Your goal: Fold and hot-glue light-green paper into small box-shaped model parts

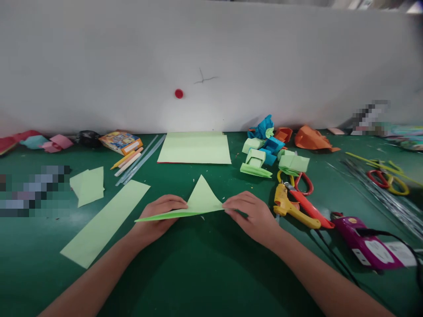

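Note:
Between my hands is a light green sheet of paper [204, 195], folded so that a pointed triangle stands up at its middle and a long narrow edge runs out to the left. My left hand [163, 214] is closed around the paper's left part, its fingers behind and beneath the fold. At the right end, my right hand [251, 216] pinches the paper between thumb and fingers. Both hands hold it just above the green table. A long light green paper strip [105, 224] lies beside my left forearm.
A stack of green paper [194, 147] lies by the wall. Folded paper pieces [256, 158], a yellow glue gun [291, 207], a red cutter [310, 204] and a purple device [366, 242] sit right. Small paper pieces [90, 186], crayons [127, 159] and glue sticks [145, 158] are left.

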The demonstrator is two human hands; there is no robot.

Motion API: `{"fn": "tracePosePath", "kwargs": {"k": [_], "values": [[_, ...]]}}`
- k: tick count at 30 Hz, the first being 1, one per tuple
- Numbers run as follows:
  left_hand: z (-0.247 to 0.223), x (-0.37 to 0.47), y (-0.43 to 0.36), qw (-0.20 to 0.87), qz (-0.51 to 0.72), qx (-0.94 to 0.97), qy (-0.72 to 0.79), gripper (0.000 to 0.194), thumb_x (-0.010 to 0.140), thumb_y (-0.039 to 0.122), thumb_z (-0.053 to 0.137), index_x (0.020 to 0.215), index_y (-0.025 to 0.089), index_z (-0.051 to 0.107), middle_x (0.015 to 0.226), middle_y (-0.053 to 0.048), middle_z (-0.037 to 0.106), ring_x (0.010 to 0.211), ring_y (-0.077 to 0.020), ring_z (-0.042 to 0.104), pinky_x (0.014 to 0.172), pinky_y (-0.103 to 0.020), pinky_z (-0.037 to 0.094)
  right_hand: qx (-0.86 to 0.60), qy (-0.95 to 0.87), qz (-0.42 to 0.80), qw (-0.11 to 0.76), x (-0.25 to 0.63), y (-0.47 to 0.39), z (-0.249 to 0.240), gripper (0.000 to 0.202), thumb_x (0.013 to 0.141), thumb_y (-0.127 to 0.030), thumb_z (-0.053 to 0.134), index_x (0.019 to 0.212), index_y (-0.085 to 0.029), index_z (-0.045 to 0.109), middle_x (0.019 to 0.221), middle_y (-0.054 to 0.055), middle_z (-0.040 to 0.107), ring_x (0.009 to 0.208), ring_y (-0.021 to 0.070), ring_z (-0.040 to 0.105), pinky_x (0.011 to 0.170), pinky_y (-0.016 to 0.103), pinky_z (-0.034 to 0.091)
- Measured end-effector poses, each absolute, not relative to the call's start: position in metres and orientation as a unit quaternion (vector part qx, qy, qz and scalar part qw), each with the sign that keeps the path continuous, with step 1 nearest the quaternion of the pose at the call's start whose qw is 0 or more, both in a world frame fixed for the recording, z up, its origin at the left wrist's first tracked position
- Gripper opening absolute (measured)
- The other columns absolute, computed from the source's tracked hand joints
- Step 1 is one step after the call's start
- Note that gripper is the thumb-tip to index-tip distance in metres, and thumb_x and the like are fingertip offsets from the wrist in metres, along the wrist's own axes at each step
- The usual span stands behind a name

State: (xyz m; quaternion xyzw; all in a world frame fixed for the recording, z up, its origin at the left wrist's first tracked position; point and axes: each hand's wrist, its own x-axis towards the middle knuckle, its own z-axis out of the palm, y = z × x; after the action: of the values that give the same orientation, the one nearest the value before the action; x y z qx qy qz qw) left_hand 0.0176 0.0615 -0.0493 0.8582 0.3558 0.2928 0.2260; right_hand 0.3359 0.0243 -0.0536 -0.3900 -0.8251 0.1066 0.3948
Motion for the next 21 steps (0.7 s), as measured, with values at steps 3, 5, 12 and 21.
{"fn": "tracePosePath", "kwargs": {"k": [3, 5, 12, 21], "values": [[-0.048, 0.018, 0.06, 0.243, 0.287, 0.84, 0.391, 0.032, 0.098, 0.046, 0.057, 0.113, 0.025, 0.076, 0.116, -0.009, 0.075, 0.109, -0.0239, 0.072, 0.095, -0.033, 0.058, -0.382, -0.82, 0.077, 0.419, 0.335, 0.024, -0.054, 0.007, 0.097, -0.019, 0.065, 0.097, -0.023, 0.071, 0.093, 0.004, 0.078, 0.089, 0.0194, 0.069, 0.079, 0.033, 0.056], [-0.049, 0.018, 0.06, 0.242, 0.287, 0.818, 0.435, 0.034, 0.097, 0.048, 0.057, 0.114, 0.026, 0.076, 0.117, -0.008, 0.075, 0.109, -0.0246, 0.071, 0.096, -0.033, 0.058, -0.365, -0.834, 0.043, 0.412, 0.336, 0.023, -0.054, 0.007, 0.094, -0.018, 0.067, 0.088, -0.022, 0.067, 0.089, 0.003, 0.077, 0.085, 0.0194, 0.066, 0.077, 0.033, 0.054], [-0.055, 0.013, 0.061, 0.346, 0.382, 0.708, 0.482, 0.041, 0.099, 0.051, 0.053, 0.121, 0.023, 0.072, 0.114, -0.009, 0.075, 0.095, -0.0225, 0.073, 0.087, -0.035, 0.06, -0.363, -0.871, 0.004, 0.331, 0.332, 0.02, -0.053, 0.028, 0.093, -0.027, 0.062, 0.069, -0.022, 0.049, 0.08, 0.005, 0.07, 0.079, 0.0195, 0.059, 0.066, 0.031, 0.043], [-0.026, 0.021, 0.023, 0.566, 0.286, 0.685, 0.358, 0.077, 0.097, 0.077, 0.022, 0.14, 0.029, 0.064, 0.149, -0.008, 0.059, 0.14, -0.0339, 0.052, 0.117, -0.05, 0.042, -0.263, -0.849, 0.323, 0.325, 0.329, 0.012, -0.031, 0.063, 0.1, -0.068, 0.045, 0.056, -0.024, 0.038, 0.061, 0.001, 0.054, 0.06, 0.0153, 0.047, 0.059, 0.031, 0.037]]}}
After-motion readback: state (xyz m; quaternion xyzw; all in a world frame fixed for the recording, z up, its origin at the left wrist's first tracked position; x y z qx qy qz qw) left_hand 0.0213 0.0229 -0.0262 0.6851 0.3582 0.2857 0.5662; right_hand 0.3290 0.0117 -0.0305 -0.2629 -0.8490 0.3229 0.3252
